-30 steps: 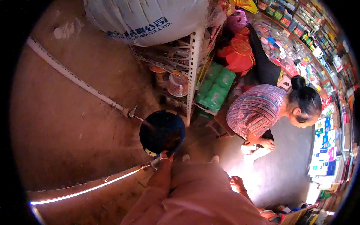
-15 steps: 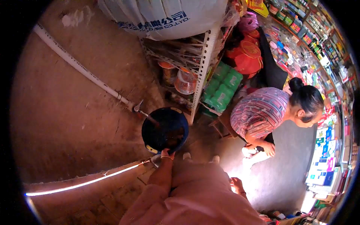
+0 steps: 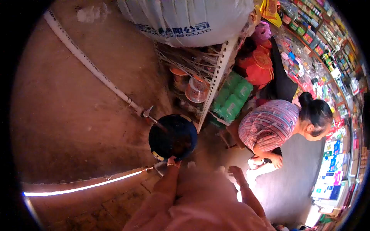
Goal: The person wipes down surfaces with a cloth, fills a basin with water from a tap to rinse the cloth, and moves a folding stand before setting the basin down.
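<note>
A dark bucket (image 3: 169, 144) with pale tabs on its rim stands under a wall tap (image 3: 147, 112). What looks like a stream of water runs from the tap into it, and dark liquid shows inside. My left hand (image 3: 173, 161), with a band at the wrist, grips the near rim of the bucket. To the right of my body, my right hand (image 3: 237, 175) is in the air with its fingers apart and holds nothing.
A white pipe (image 3: 88, 61) runs along the wall to the tap. Beside the bucket stands a perforated metal shelf (image 3: 217, 77) bearing a large white sack (image 3: 185, 23). Green wrapped packs (image 3: 233, 96) sit beyond it. A seated person (image 3: 269, 123) is at the right, before stocked shelves.
My right hand has risen and moved forward from beside my body, its fingers now showing. My left hand stays at the bucket's rim. The view has shifted slightly.
</note>
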A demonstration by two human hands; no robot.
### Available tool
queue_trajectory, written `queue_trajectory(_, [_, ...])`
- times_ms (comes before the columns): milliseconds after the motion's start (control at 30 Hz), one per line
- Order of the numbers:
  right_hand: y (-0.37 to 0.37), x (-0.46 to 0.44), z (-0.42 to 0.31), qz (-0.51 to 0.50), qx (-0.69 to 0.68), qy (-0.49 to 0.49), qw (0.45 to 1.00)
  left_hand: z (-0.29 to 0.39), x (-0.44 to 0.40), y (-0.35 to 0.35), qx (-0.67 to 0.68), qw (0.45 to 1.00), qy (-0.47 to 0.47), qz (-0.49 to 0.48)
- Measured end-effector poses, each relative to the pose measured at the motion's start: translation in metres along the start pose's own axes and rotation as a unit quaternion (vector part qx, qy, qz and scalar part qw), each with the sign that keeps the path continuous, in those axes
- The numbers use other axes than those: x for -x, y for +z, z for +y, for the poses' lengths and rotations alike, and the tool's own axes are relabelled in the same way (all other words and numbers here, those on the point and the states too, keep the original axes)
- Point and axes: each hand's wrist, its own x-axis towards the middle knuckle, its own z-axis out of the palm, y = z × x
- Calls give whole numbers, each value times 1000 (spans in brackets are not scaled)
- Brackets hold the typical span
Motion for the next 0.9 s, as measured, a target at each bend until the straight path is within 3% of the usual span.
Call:
queue_trajectory(33, [12, -19, -6, -38, 35, -33, 998, -7, -16, -20, 2, 1000, 4, -1])
queue_trajectory(67, [24, -55, 8, -56, 115, -60, 990, -11, -29, -39, -273, 947, 142, -94])
queue_trajectory(133, [57, -79, -10, -100, 250, -79, 960, -7, -30, -47, -521, 794, 264, -169])
queue_trajectory(167, [84, -69, -56, -127, 305, -70, 941, -6, -27, -45, -400, 889, 147, -169])
queue_trajectory(233, [134, -47, -112, -192, 35, -24, 981, -20, -16, -57, -254, 955, 22, -149])
queue_trajectory(333, [172, -111, -89, -233, 117, 97, 960, -47, -30, -73, -246, 954, 57, -162])
queue_trajectory(400, [195, -105, -111, -96, 51, 238, 965, -23, 19, -16, -272, 951, 114, -97])
queue_trajectory(433, [195, -110, -102, -106, 65, 239, 963, -3, 56, 30, -314, 935, 151, -64])
queue_trajectory(467, [191, -115, -84, -155, 99, 59, 981, 12, 97, 70, -369, 911, 182, -35])
queue_trajectory(533, [198, -130, -78, -217, 125, -125, 960, 35, 165, 129, -461, 857, 232, 4])
queue_trajectory(567, [203, -135, -82, -187, 39, 66, 979, 38, 189, 148, -474, 846, 243, 22])
queue_trajectory(633, [191, -150, -69, -148, -38, 262, 953, 12, 158, 110, -263, 935, 239, -10])
queue_trajectory(667, [178, -179, -51, -291, -63, 292, 909, 6, 145, 101, -236, 942, 236, -26])
queue_trajectory(733, [172, -184, -43, -432, -82, 312, 842, 13, 142, 110, -207, 947, 242, -42])
queue_trajectory(767, [174, -175, -33, -402, 6, 90, 911, 21, 143, 115, -32, 991, 127, -38])
queue_trajectory(833, [181, -159, -46, -353, 91, -139, 921, 28, 144, 118, 147, 989, 11, -34])
queue_trajectory(867, [183, -152, -57, -336, 35, -11, 941, 28, 145, 120, 177, 984, 30, -17])
queue_trajectory(900, [186, -143, -75, -330, 12, 50, 942, 29, 139, 120, 208, 977, 52, -4])
